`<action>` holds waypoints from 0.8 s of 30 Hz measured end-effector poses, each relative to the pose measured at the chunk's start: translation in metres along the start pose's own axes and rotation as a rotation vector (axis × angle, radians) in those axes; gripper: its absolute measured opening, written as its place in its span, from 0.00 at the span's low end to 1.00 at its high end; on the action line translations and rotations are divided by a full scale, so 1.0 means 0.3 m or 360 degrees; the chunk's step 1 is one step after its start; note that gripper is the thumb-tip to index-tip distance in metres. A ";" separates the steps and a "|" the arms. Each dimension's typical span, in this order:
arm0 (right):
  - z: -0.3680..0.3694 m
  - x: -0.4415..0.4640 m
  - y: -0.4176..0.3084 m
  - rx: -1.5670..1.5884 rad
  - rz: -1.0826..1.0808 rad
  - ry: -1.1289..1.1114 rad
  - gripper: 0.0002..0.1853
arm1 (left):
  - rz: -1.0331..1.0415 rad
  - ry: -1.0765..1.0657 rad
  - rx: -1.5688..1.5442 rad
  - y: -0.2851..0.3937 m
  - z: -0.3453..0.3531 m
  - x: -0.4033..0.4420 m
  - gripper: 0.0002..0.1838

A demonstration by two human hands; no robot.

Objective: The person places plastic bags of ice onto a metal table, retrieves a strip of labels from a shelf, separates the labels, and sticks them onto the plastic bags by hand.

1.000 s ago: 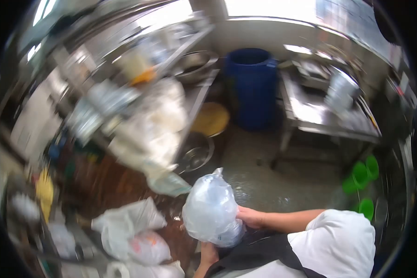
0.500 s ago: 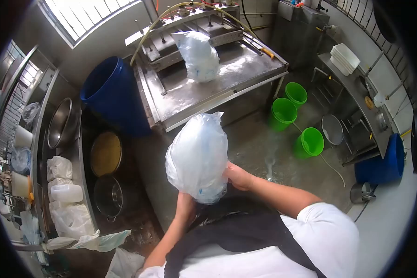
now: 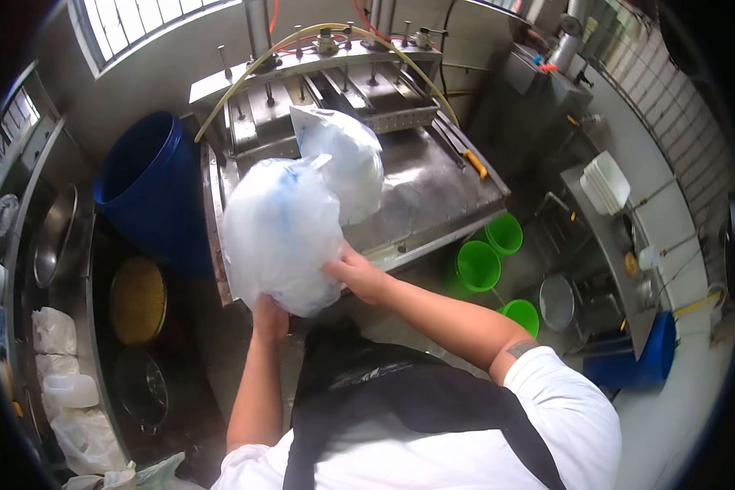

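Observation:
A large filled, whitish plastic bag (image 3: 278,229) is held up between both hands at the near left edge of the steel table (image 3: 441,200). My left hand (image 3: 269,318) grips its underside, its fingers partly hidden by the bag. On the bag's lower right side, my right hand (image 3: 358,273) is closed against the plastic. A second filled plastic bag (image 3: 347,163) stands on the table, just behind the held one and partly covered by it.
A metal frame with rods (image 3: 327,49) runs along the table's back. An orange-handled tool (image 3: 475,165) lies at the right. Left is a blue barrel (image 3: 151,192), beside a shelf (image 3: 98,327). Green buckets (image 3: 478,267) stand on the floor at right.
The view has turned from the shelf side to the steel table and come closer. Both hands have carried the held bag up to the table's edge, near the second bag.

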State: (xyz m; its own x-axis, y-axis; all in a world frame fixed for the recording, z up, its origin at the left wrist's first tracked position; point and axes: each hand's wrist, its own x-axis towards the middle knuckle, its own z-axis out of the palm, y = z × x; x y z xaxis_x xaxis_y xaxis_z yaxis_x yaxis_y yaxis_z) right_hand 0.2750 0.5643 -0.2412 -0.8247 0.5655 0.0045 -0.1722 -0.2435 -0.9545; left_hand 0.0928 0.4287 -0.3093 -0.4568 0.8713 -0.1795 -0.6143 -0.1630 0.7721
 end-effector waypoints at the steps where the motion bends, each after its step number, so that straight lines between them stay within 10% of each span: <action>1: -0.024 0.085 -0.032 -0.0041 0.0023 -0.0015 0.38 | 0.0078 -0.0087 0.0039 0.018 -0.009 0.085 0.33; 3: -0.077 0.229 -0.034 -0.0100 -0.0007 -0.0073 0.38 | 0.0088 -0.0090 -0.0043 0.061 0.013 0.212 0.32; 7: -0.199 0.399 0.100 -0.0144 0.0024 -0.0104 0.38 | 0.0416 -0.0099 0.1411 -0.200 -0.465 0.506 0.33; 12: -0.280 0.467 0.299 -0.0764 -0.0073 -0.0104 0.44 | -0.0031 0.0790 0.0690 -0.180 -0.353 0.544 0.33; 20: -0.335 0.507 0.257 -0.0353 0.0013 -0.0362 0.50 | -0.0201 0.0863 0.0714 0.006 -0.045 0.429 0.29; 24: -0.557 0.377 0.149 -0.1016 0.0362 -0.0589 0.38 | 0.0121 0.1121 0.0250 -0.042 -0.124 0.370 0.31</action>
State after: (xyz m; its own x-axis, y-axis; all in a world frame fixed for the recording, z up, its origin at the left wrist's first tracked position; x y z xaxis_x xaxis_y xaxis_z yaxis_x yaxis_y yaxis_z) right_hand 0.2640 0.7490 -0.3331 -0.9483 0.2285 -0.2204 0.2748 0.2430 -0.9303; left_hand 0.0259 0.5101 -0.3617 -0.8330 0.3467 -0.4313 -0.4890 -0.0964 0.8670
